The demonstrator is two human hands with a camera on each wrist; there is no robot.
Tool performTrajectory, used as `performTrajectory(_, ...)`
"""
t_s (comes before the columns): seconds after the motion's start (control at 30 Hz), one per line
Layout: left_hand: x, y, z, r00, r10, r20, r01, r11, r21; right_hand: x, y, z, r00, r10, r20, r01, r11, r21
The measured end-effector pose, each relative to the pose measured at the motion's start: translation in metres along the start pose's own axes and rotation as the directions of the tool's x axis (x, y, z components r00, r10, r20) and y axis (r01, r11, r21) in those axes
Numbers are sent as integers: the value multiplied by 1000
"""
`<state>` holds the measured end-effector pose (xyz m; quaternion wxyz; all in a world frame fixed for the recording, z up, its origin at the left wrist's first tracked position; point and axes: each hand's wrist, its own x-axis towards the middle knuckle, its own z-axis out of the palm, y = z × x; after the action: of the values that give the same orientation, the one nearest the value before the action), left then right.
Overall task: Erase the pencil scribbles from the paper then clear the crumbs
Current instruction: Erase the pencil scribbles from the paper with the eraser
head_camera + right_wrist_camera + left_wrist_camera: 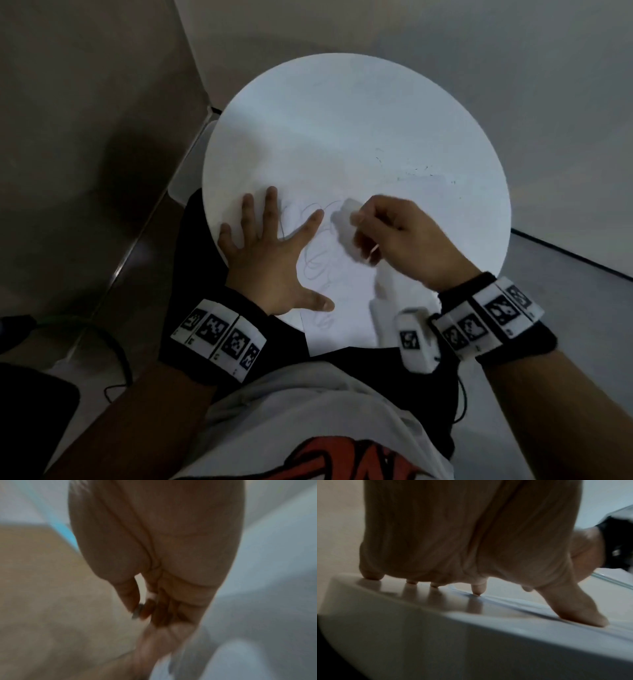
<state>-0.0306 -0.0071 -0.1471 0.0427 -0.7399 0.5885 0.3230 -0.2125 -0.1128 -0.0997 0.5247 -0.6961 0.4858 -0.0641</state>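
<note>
So the paper (pixel 346 301) sits at the near edge of the round white tabletop (pixel 359 113), its near corner hanging a bit over the rim toward the person's lap. The pencil scribbles (pixel 317 263) are mostly still there: loopy grey lines run from up by the fingertips down to the paper's near edge, and I don't see any patch that looks properly rubbed clean. My read is the erasing has barely got going, or is only at the top end of the scribbles.

The right hand (pixel 399 236) has its fingers curled in a pinch around a small white eraser (pixel 349 207), which is at the far end of the scribbles. It's motion-blurred, so it looks mid-rub, but I can't tell for sure whether the eraser is touching the sheet. The right wrist view is too smeared to help.

The left hand (pixel 274 250) is flat and spread, fingers straight, holding nothing. The left wrist view shows the forefinger and thumb tips pressing on the sheet and the other fingertips (pixel 410 582) on bare tabletop beside it.

Farther out on the tabletop there are some dark specks (pixel 416 168), maybe crumbs, maybe marks, can't tell.

Still left, as I judge it: nearly all the scribbles, then the whole crumb clearing.
</note>
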Motion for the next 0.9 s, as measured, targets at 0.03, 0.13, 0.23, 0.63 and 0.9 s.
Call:
performTrajectory(0.03,0,0,0,1000,6,7,-6,1000,1,-11,-7,10,973,86,216,-132,970,206)
performTrajectory(0.13,0,-1,-2,999,19,29,-20,1000,21,-11,0,26,849,159,504,-366,865,343)
performTrajectory(0.23,-2,-1,-6,997,17,69,-20,999,44,26,10,7,959,282,-14,-176,638,750)
performTrajectory(0.63,-2,2,-9,995,-2,96,-6,996,89,-40,18,25,929,-42,368,227,849,-476)
performTrajectory(0.9,-1,2,-9,995,2,102,-10,996,85,-42,34,32,903,-271,333,414,755,-509)
